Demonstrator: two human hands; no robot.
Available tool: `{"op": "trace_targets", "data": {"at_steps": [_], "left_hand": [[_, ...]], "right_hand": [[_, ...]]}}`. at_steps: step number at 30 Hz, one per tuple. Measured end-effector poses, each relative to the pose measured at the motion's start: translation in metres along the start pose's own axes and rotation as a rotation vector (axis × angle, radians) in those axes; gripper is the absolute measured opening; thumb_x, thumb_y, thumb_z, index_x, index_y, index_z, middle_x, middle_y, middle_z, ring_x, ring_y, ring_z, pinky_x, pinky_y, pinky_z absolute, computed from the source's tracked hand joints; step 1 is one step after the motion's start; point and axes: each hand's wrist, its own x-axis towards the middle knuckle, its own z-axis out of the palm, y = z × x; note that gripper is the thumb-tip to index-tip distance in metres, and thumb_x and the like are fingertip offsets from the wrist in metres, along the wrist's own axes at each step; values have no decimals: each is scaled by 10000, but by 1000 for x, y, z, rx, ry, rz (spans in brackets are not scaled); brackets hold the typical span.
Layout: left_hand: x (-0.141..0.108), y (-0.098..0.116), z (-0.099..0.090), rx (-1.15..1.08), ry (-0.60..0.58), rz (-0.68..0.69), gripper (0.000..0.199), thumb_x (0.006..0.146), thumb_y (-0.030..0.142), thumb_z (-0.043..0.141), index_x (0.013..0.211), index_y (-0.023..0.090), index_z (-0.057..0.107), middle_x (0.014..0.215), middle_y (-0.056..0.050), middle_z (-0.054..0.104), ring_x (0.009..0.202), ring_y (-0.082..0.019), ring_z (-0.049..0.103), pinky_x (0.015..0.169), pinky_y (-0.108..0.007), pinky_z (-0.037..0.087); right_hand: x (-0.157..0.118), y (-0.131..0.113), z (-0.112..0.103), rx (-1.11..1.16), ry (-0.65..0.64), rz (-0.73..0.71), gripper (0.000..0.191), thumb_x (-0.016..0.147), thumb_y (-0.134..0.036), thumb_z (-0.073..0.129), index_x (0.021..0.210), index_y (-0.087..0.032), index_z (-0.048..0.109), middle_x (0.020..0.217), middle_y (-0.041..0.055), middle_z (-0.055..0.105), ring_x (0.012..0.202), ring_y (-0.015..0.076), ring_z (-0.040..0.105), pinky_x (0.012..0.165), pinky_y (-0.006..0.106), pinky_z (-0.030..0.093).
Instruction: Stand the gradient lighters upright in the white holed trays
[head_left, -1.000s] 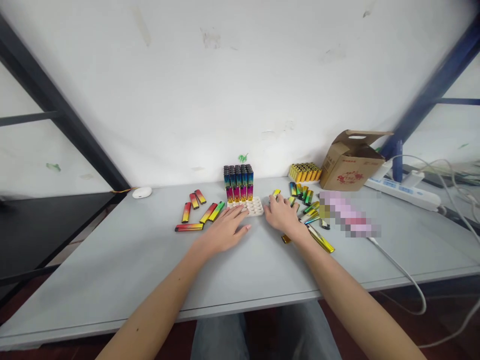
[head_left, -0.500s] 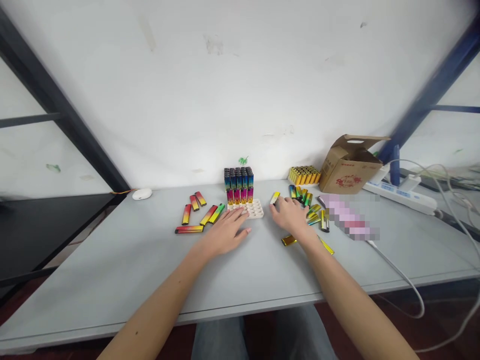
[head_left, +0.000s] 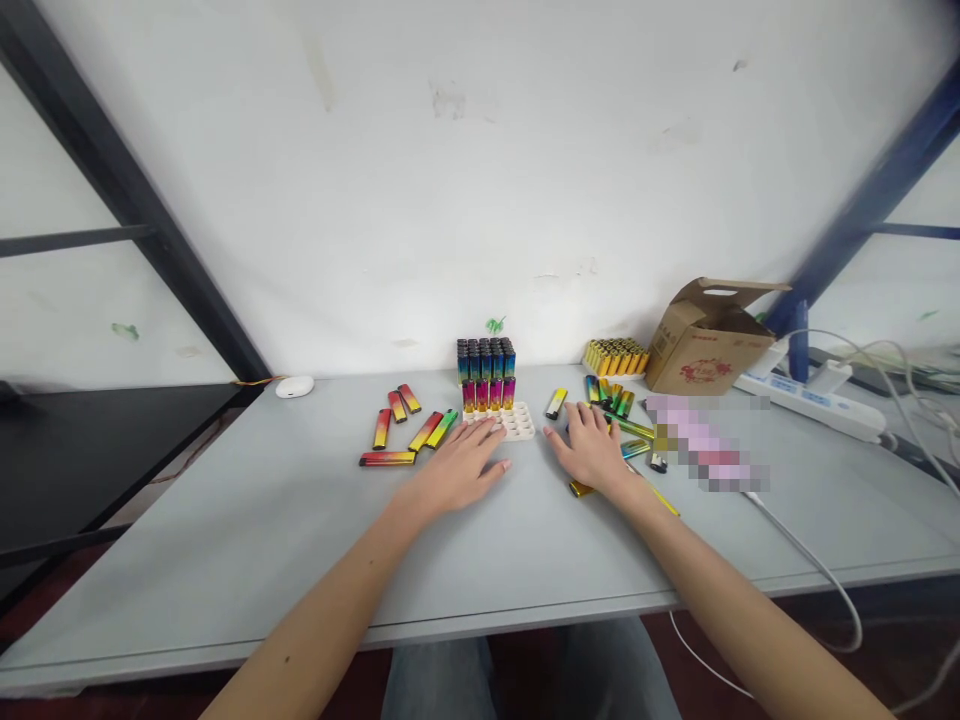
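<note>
Left hand (head_left: 457, 470), fingers (head_left: 487, 432) spread wide and empty, lay flat and steady at the edge of the white lighter tray (head_left: 519, 425); right hand (head_left: 592, 450), likewise splayed and holding nothing, rested just beside loose gradient lighters (head_left: 615, 402).

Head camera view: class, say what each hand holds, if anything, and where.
Nothing is visibly held: the left hand lies open by the white tray; the right hand rests open among the lighters.
</note>
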Motion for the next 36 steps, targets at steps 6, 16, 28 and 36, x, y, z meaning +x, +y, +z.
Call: {"op": "trace_targets", "data": {"at_steps": [6, 16, 28, 36], "left_hand": [[0, -2, 3, 11, 0, 3, 589, 974, 501, 232, 1460, 186, 337, 1556, -91, 296, 1453, -214, 215, 1204, -421, 138], [0, -4, 6, 9, 39, 16, 550, 973, 487, 260, 1439, 216, 372, 1536, -84, 340, 1441, -209, 252, 1199, -435, 172], [-1, -2, 3, 2, 34, 4, 591, 933, 511, 374, 1445, 215, 383, 1549, -87, 312, 1440, -234, 253, 1201, -441, 156], [-2, 0, 2, -5, 34, 3, 604, 911, 532, 412, 1438, 239, 386, 1552, -81, 307, 1441, -251, 246, 1193, -458, 170]], "right_hand": [[17, -3, -4, 75, -8, -20, 613, 948, -508, 318, 1428, -129, 359, 1495, 160, 361, 1382, 362, 274, 1080, 599, 219], [82, 43, -26, 516, 264, 28, 404, 913, -340, 385, 1195, -140, 593, 1064, 123, 698, 1001, 253, 632, 873, 354, 453], [67, 36, -11, 339, 52, -366, 343, 917, -309, 446, 1139, -136, 642, 1169, 110, 651, 1105, 230, 573, 973, 319, 401], [59, 33, -17, 231, -58, -399, 336, 949, -325, 442, 1153, -153, 645, 1218, 114, 621, 1097, 222, 579, 970, 296, 398]]}}
